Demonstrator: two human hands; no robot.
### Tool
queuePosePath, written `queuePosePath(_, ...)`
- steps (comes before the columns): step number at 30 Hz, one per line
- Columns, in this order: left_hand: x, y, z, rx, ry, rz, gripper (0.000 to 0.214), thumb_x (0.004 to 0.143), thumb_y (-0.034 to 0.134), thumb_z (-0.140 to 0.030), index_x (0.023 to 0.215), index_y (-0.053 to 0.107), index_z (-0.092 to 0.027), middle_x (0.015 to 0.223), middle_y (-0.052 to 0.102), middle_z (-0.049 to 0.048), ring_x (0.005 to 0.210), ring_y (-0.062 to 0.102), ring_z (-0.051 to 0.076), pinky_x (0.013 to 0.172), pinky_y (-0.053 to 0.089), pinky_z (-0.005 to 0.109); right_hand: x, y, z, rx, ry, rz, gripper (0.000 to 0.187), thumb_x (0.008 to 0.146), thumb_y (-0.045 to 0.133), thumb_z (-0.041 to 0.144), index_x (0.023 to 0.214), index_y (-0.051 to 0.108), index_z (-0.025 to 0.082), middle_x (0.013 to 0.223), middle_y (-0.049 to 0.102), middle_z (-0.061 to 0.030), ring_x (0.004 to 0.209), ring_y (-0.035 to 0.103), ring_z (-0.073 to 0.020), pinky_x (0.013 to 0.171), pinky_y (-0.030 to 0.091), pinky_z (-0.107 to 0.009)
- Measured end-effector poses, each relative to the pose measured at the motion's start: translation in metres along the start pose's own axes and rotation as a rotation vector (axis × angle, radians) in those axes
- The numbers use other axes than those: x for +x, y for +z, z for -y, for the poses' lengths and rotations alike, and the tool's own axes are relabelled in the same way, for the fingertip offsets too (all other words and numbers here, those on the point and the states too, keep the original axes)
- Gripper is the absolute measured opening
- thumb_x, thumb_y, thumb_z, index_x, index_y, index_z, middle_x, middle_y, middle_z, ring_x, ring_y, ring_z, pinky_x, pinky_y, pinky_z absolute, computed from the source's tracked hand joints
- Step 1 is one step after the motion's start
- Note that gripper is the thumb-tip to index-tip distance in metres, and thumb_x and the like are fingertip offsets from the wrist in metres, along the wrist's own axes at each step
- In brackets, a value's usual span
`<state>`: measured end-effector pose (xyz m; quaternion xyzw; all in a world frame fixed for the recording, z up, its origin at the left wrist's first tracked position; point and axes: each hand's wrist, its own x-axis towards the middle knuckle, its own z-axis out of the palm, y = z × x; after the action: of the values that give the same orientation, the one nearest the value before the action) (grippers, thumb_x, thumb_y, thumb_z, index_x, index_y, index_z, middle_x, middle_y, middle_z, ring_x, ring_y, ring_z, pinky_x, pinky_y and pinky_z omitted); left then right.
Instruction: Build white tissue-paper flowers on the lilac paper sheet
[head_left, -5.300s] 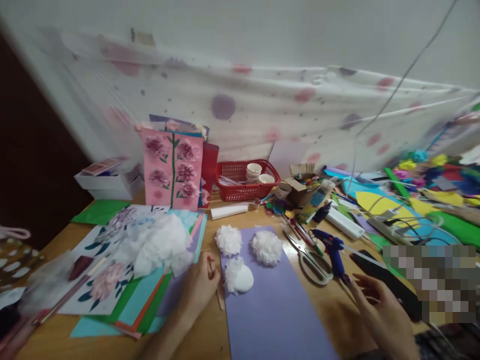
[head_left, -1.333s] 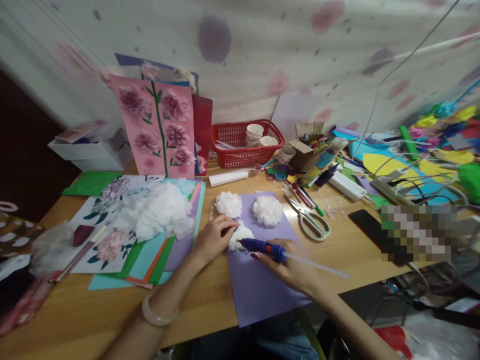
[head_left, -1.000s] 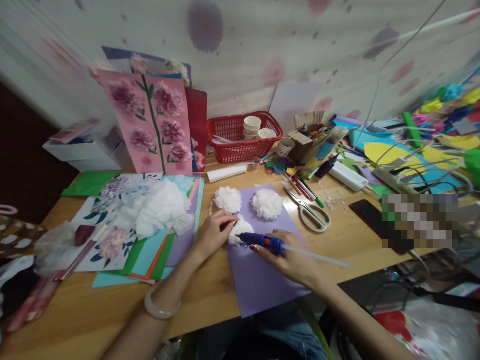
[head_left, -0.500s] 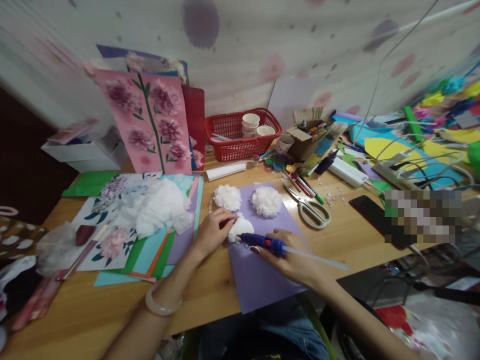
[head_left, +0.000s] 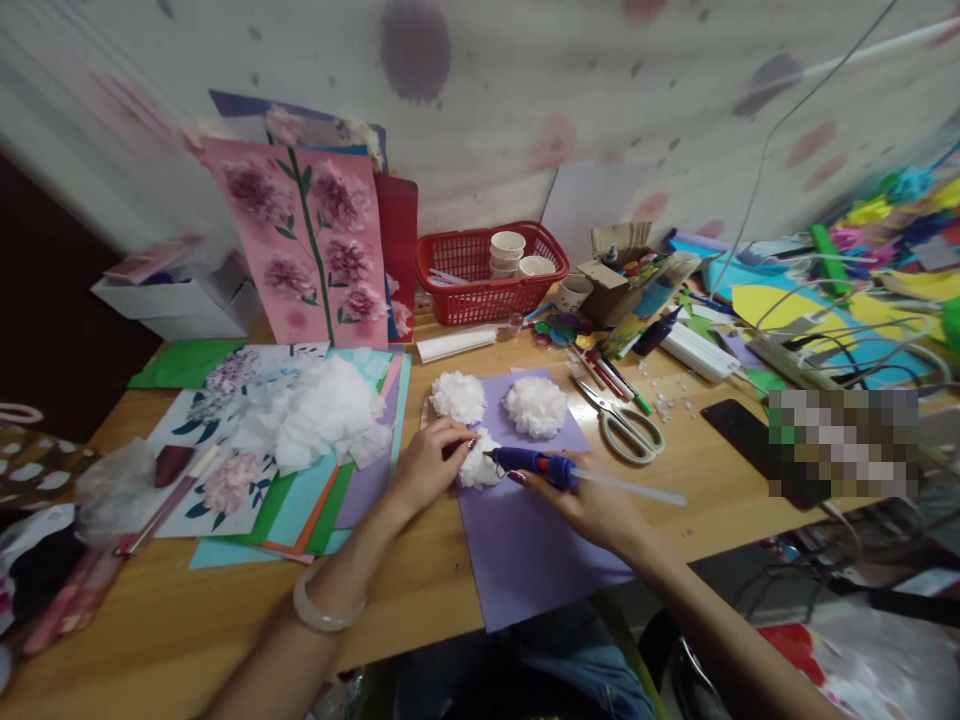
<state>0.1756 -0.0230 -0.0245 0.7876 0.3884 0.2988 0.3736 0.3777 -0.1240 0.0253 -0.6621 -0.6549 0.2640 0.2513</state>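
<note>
My left hand (head_left: 429,464) pinches a white tissue-paper flower (head_left: 477,467) and holds it tilted up on a purple paper sheet (head_left: 536,545). My right hand (head_left: 592,508) grips a blue glue gun (head_left: 534,463) with a clear glue stick poking out behind it. The gun's nozzle touches the flower's underside. Two more white tissue flowers, one (head_left: 458,396) on the left and one (head_left: 535,406) on the right, lie at the sheet's far end.
A pile of white tissue (head_left: 324,412) and coloured papers (head_left: 300,505) lie left of the sheet. Scissors (head_left: 627,424), markers (head_left: 613,378) and a dark phone (head_left: 754,443) lie to the right. A red basket (head_left: 486,273) with cups and a pink flower card (head_left: 309,246) stand behind.
Five seconds ago the glue gun lay on the table and my right hand was empty. Now my right hand holds it against the flower. Over the last second the hands have barely shifted.
</note>
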Motion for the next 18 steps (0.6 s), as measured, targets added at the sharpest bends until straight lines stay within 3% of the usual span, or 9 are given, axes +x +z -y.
queuePosePath(10,0.0,0.001,0.0,0.012,-0.032,-0.008,0.02,0.088,0.059,-0.015,0.095,0.076,-0.019,0.1,0.07,0.0063,0.092,0.066,0.019,0.084,0.05,0.032,0.009,-0.008,0.004,0.025,-0.011,0.059,0.047,0.088,0.052,0.055,0.058,0.051,0.019,0.052,0.049,0.0009,0.049,0.039,-0.0103,0.047,0.026,-0.027)
queuePosePath(18,0.0,0.0,-0.002,-0.001,-0.032,-0.003,0.02,0.088,0.058,-0.015,0.094,0.076,-0.019,0.098,0.07,0.006,0.091,0.066,0.019,0.082,0.051,0.031,0.022,-0.009,-0.005,-0.092,0.019,0.004,0.044,0.087,0.053,0.055,0.059,0.056,0.02,0.054,0.054,-0.0018,0.051,0.041,-0.0125,0.047,0.027,-0.027)
